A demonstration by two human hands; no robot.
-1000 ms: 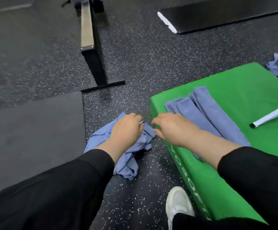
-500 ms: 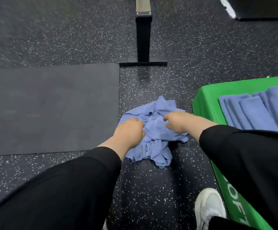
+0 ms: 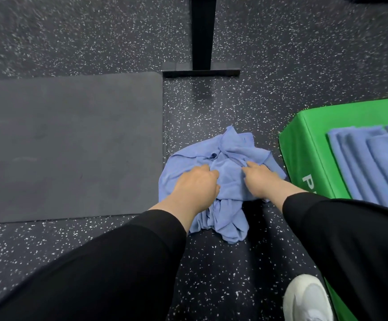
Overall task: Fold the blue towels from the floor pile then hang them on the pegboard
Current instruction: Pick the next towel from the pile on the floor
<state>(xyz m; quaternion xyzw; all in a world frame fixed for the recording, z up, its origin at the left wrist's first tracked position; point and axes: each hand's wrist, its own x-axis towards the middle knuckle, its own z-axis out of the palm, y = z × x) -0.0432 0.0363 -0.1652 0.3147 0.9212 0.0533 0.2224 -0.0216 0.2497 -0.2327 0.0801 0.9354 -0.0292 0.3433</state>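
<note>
On the speckled black rubber floor [image 3: 95,38] between our two forearms lies the crumpled blue towel [image 3: 231,147], a soft heap of thin, wrinkled cloth with loose folds trailing toward us. Our left hand [image 3: 195,186] sits on its left side, fingers curled down into the fabric and bunching it; our right hand [image 3: 261,179] rests on its right side with fingers bent into the cloth, though we cannot tell how firmly they pinch it. Both arms wear black sleeves [image 3: 118,262]. Just left of the towel a smooth, matte dark grey mat [image 3: 68,144] lies flat, its corner rounded. Beyond the towel stands a black metal post [image 3: 203,31] on a flat bar foot. To the right, near the heap but apart from it, a glossy green padded box [image 3: 304,154] with white lettering carries folded blue towels [image 3: 373,163] laid in long, even strips. Our white shoe [image 3: 306,297] shows beside the box's near edge.
</note>
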